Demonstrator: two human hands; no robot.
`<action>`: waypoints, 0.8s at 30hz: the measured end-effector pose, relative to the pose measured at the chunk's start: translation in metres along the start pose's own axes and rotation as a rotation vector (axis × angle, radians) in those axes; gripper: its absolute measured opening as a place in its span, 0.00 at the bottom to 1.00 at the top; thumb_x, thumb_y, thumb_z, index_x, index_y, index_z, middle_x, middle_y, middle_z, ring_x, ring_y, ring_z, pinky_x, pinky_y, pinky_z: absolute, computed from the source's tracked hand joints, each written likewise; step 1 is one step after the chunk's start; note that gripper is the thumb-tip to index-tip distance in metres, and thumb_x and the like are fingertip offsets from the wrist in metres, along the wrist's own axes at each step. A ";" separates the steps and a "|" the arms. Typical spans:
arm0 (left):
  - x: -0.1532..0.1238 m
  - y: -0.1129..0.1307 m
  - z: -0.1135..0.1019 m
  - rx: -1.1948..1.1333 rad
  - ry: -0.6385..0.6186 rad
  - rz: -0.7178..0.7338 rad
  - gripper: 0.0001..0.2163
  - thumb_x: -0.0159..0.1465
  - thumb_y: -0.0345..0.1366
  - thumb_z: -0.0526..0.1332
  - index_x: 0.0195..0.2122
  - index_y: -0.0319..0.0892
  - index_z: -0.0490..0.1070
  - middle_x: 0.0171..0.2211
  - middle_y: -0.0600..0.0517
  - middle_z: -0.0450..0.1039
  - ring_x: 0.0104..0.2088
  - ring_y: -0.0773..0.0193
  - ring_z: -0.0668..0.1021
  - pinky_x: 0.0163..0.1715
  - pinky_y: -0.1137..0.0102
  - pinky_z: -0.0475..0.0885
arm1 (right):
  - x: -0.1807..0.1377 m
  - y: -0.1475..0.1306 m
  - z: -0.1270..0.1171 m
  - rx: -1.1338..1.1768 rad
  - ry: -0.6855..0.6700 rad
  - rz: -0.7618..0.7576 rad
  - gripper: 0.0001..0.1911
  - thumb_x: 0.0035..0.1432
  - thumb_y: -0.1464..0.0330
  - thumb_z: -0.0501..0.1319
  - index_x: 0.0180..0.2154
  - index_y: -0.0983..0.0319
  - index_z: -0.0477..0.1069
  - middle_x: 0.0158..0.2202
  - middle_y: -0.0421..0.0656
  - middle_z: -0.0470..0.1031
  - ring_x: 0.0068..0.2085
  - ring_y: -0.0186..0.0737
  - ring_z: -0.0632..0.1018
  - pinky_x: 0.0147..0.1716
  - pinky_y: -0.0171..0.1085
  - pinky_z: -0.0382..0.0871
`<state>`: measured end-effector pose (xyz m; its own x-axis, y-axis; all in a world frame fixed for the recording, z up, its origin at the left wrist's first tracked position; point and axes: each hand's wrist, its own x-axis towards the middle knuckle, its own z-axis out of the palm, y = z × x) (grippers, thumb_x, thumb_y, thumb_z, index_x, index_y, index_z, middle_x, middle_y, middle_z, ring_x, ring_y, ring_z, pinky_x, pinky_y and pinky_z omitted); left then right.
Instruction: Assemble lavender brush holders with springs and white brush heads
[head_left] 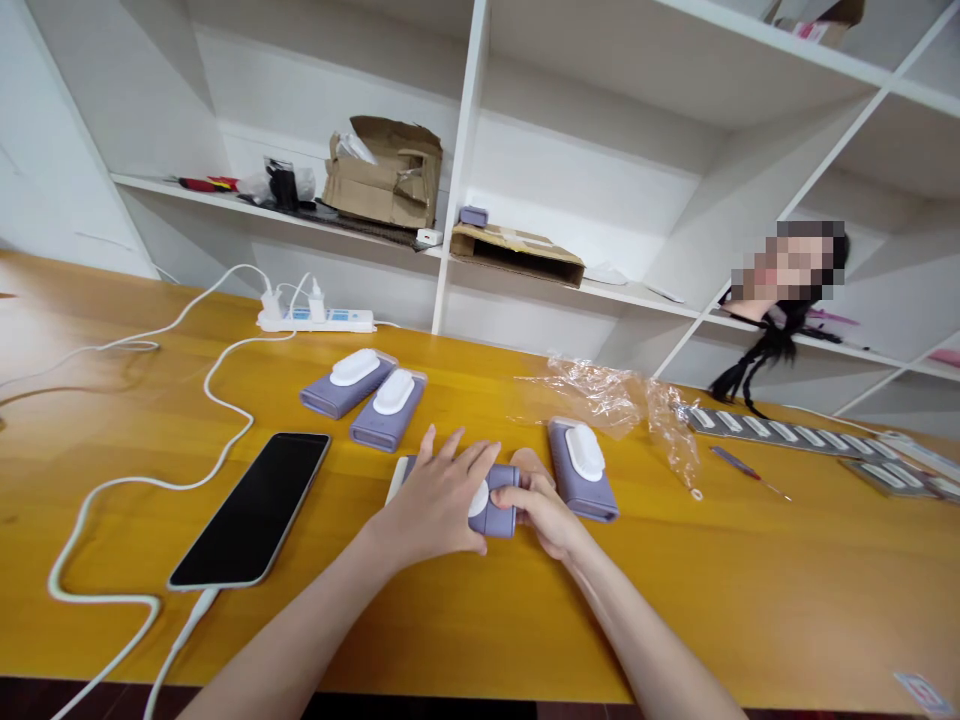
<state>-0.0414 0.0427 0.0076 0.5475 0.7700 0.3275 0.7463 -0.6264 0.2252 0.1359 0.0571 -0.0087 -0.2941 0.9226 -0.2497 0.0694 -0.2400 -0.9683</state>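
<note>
A purple box-shaped device [501, 517] with a round white part on top lies crosswise on the wooden table, partly hidden under my hands. My left hand [442, 500] rests over its left part and middle, fingers stretched out and spread. Around the device's right end my right hand [544, 510] is closed, thumb on top and fingers at the side. Three similar purple devices lie close by, each with a white oval piece on top: a left one [349, 383], one beside it [390, 410], and one just right of my right hand [583, 470].
A black-screened phone [251, 510] with a white cable lies left. Behind it stands a power strip [322, 320]. Crumpled clear plastic [600, 390], a screwdriver [739, 467] and grey trays of white parts [780, 432] lie right. White shelves hold cardboard boxes [390, 180] and a mannequin head [795, 265].
</note>
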 end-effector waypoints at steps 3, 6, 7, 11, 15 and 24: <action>0.001 -0.003 -0.005 -0.061 -0.110 -0.043 0.38 0.42 0.47 0.67 0.54 0.45 0.58 0.48 0.46 0.71 0.47 0.46 0.71 0.46 0.55 0.61 | 0.002 0.005 -0.002 0.009 -0.028 0.044 0.09 0.40 0.66 0.64 0.25 0.64 0.70 0.21 0.37 0.68 0.24 0.31 0.68 0.24 0.31 0.61; 0.001 -0.005 -0.009 -0.076 -0.132 -0.055 0.31 0.40 0.45 0.68 0.46 0.45 0.64 0.39 0.49 0.74 0.39 0.51 0.75 0.37 0.62 0.64 | 0.003 0.006 -0.002 0.032 -0.060 0.061 0.10 0.39 0.66 0.64 0.26 0.65 0.71 0.21 0.37 0.69 0.23 0.30 0.67 0.24 0.31 0.61; 0.000 -0.006 -0.009 -0.075 -0.119 -0.052 0.30 0.40 0.45 0.68 0.45 0.45 0.65 0.39 0.49 0.75 0.38 0.51 0.75 0.38 0.62 0.63 | 0.003 0.006 -0.002 0.036 -0.069 0.063 0.10 0.39 0.66 0.64 0.27 0.65 0.72 0.21 0.37 0.70 0.23 0.30 0.68 0.24 0.31 0.61; 0.001 -0.008 -0.007 -0.082 -0.085 -0.042 0.32 0.39 0.45 0.68 0.47 0.46 0.65 0.42 0.49 0.74 0.40 0.52 0.75 0.41 0.61 0.60 | 0.002 0.003 -0.002 0.032 -0.070 0.083 0.11 0.38 0.67 0.64 0.28 0.65 0.73 0.22 0.38 0.72 0.23 0.30 0.69 0.23 0.29 0.60; 0.001 -0.010 -0.005 -0.100 -0.081 -0.043 0.33 0.39 0.47 0.68 0.48 0.47 0.64 0.45 0.50 0.74 0.42 0.52 0.74 0.43 0.61 0.58 | 0.000 0.002 0.000 0.004 -0.039 0.122 0.12 0.40 0.67 0.63 0.30 0.65 0.72 0.22 0.39 0.73 0.22 0.31 0.70 0.20 0.30 0.61; -0.001 -0.014 -0.003 -0.110 -0.057 0.001 0.33 0.42 0.49 0.66 0.50 0.47 0.63 0.46 0.49 0.73 0.44 0.52 0.73 0.47 0.58 0.55 | -0.002 0.008 -0.002 0.065 -0.122 0.057 0.13 0.43 0.65 0.63 0.32 0.66 0.72 0.26 0.42 0.74 0.24 0.33 0.72 0.23 0.32 0.67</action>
<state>-0.0533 0.0505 0.0068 0.5713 0.7729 0.2760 0.7012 -0.6344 0.3253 0.1393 0.0539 -0.0163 -0.4056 0.8644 -0.2973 0.0286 -0.3131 -0.9493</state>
